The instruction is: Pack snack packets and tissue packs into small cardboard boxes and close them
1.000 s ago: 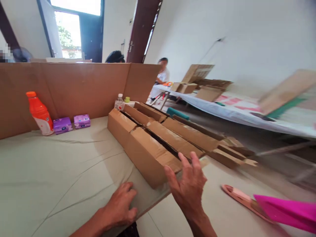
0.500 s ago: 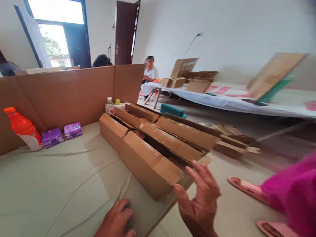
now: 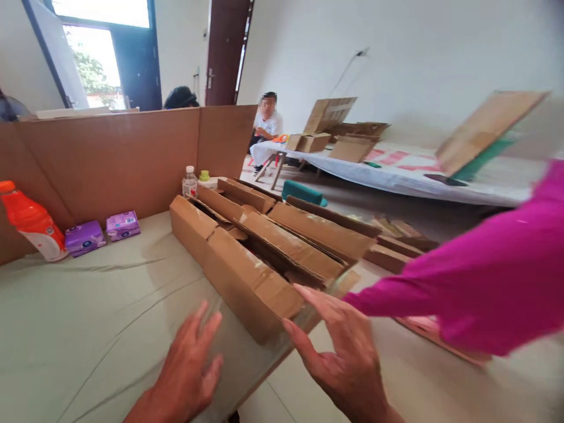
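Observation:
My left hand (image 3: 187, 361) is over the pale tablecloth, fingers spread, with nothing in it. My right hand (image 3: 341, 346) is at the near end of a long brown cardboard box (image 3: 240, 279), thumb and fingers apart around its corner. Whether the fingertips touch the box I cannot tell. The box has several long slots between cardboard strips and lies at the table's right edge. A clear bottle (image 3: 190, 182) and a white bottle with a green cap (image 3: 204, 176) stand by its far end.
An orange bottle (image 3: 33, 220) and two purple packs (image 3: 85, 238) stand left, before a cardboard screen (image 3: 132, 141). A person in a magenta sleeve (image 3: 484, 276) reaches in from the right, hand hidden. Another person (image 3: 268, 124) sits behind, near a table with cardboard pieces (image 3: 352, 148).
My left hand has risen and moved left, its fingers spreading. My right hand has shifted left along the box's end. The magenta sleeve has come in from the right. The view has shifted slightly.

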`<state>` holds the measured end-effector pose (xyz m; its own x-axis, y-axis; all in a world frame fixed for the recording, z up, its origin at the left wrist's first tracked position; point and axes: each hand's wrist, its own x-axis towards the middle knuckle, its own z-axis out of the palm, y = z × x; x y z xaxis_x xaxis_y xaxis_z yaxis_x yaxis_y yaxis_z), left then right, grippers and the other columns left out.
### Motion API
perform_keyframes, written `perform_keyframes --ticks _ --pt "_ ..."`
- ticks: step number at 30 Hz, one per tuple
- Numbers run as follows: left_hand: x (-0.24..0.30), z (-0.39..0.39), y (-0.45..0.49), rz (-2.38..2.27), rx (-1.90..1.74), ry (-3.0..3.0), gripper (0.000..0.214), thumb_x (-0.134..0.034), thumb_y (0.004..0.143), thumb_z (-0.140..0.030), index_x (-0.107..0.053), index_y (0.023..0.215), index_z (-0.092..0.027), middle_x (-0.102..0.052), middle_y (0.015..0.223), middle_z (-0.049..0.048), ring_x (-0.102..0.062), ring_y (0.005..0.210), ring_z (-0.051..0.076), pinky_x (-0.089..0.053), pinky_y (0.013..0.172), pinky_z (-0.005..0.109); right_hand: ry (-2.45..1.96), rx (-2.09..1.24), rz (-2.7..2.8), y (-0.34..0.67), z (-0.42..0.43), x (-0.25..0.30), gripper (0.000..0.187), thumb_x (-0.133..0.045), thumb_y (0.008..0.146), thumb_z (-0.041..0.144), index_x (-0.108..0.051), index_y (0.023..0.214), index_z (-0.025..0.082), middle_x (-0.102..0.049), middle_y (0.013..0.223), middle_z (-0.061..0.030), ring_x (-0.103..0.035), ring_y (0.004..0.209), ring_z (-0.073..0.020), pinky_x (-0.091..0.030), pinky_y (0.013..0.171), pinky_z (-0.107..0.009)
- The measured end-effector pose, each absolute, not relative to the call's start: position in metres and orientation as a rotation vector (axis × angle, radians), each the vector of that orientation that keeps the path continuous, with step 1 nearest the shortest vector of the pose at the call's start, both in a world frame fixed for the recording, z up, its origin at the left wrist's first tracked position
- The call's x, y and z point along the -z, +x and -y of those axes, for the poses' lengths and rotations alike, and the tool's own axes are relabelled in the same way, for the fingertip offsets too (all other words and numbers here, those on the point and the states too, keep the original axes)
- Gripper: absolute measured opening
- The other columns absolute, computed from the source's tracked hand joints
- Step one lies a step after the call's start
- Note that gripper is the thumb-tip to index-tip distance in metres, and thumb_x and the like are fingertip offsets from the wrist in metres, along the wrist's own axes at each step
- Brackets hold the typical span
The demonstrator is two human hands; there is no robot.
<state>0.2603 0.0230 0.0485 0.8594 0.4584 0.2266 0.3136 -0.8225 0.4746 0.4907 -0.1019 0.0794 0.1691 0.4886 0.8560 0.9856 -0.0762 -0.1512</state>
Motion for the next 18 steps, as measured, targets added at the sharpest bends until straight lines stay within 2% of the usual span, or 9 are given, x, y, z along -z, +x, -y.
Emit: perform_keyframes --ticks 2,4,6,8,10,12,14,18 --pt "-0.074 -0.031 0.280 -0.493 -0.812 2.738 0.070 -0.049 0.091 -0.008 -0.028 0.156 -0.025 -0.031 0.163 0.0188 -0.036 0.149 0.032 -0.045 0.113 0.055 -1.592 0.619 1.489 0.485 0.106 -0.087 0.046 -0.059 0.096 0.026 -0.051 0.141 0.023 -0.071 0.121 -0.0128 -0.069 0.111 -0.0284 -0.055 0.093 -0.044" --pt "-0.094 -0.037 0.303 -0.334 -1.031 2.838 0.067 -0.045 0.092 -0.004 -0.030 0.155 -0.022 -0.032 0.162 0.0182 -0.027 0.153 0.031 -0.041 0.116 0.054 -1.508 0.384 1.564 0.482 0.107 -0.093 0.041 -0.055 0.097 0.023 -0.053 0.138 0.023 -0.073 0.118 -0.0103 -0.070 0.109 -0.0242 -0.058 0.090 -0.037" --pt "-0.104 -0.044 0.323 -0.186 -1.090 2.909 0.053 -0.044 0.094 -0.005 -0.045 0.144 -0.018 -0.041 0.158 0.0175 -0.027 0.153 0.031 -0.039 0.117 0.053 -1.468 0.167 1.621 0.484 0.103 -0.101 0.032 -0.051 0.099 0.022 -0.058 0.130 0.025 -0.077 0.107 -0.0050 -0.074 0.097 -0.0184 -0.059 0.083 -0.028" --pt "-0.104 -0.051 0.338 -0.125 -1.063 2.940 0.034 -0.043 0.097 -0.008 -0.061 0.123 -0.017 -0.057 0.144 0.0145 -0.039 0.147 0.031 -0.040 0.116 0.053 -1.539 0.083 1.640 0.493 0.093 -0.111 0.026 -0.047 0.101 0.023 -0.064 0.121 0.024 -0.078 0.102 -0.0031 -0.075 0.092 -0.0159 -0.059 0.080 -0.025" --pt "-0.099 -0.056 0.346 -0.137 -1.051 2.923 0.026 -0.042 0.098 -0.010 -0.066 0.105 -0.019 -0.070 0.123 0.0090 -0.053 0.135 0.030 -0.040 0.113 0.055 -1.805 0.138 1.677 0.507 0.076 -0.123 0.027 -0.045 0.101 0.023 -0.069 0.114 0.022 -0.077 0.107 -0.0063 -0.074 0.098 -0.0187 -0.058 0.085 -0.028" --pt "-0.094 -0.058 0.348 -0.157 -1.044 2.894 0.026 -0.043 0.099 -0.010 -0.066 0.100 -0.020 -0.074 0.108 0.0052 -0.059 0.124 0.028 -0.039 0.112 0.057 -2.231 0.203 1.722 0.521 0.055 -0.133 0.027 -0.048 0.098 0.025 -0.071 0.110 0.018 -0.076 0.109 -0.0129 -0.072 0.102 -0.0253 -0.057 0.087 -0.036" --pt "-0.092 -0.058 0.348 -0.167 -1.029 2.880 0.025 -0.043 0.098 -0.009 -0.066 0.099 -0.020 -0.075 0.103 0.0042 -0.062 0.117 0.027 -0.037 0.112 0.057 -2.572 0.178 1.727 0.532 0.034 -0.139 0.022 -0.056 0.094 0.025 -0.073 0.101 0.015 -0.077 0.098 -0.0180 -0.074 0.094 -0.0300 -0.056 0.079 -0.038" --pt "-0.096 -0.053 0.347 -0.174 -0.968 2.897 0.022 -0.046 0.098 -0.012 -0.067 0.095 -0.020 -0.075 0.096 0.0032 -0.063 0.103 0.023 -0.036 0.112 0.053 -2.643 0.050 1.785 0.543 0.004 -0.136 0.011 -0.068 0.081 0.020 -0.075 0.088 0.014 -0.077 0.084 -0.0186 -0.075 0.083 -0.0319 -0.052 0.070 -0.036"
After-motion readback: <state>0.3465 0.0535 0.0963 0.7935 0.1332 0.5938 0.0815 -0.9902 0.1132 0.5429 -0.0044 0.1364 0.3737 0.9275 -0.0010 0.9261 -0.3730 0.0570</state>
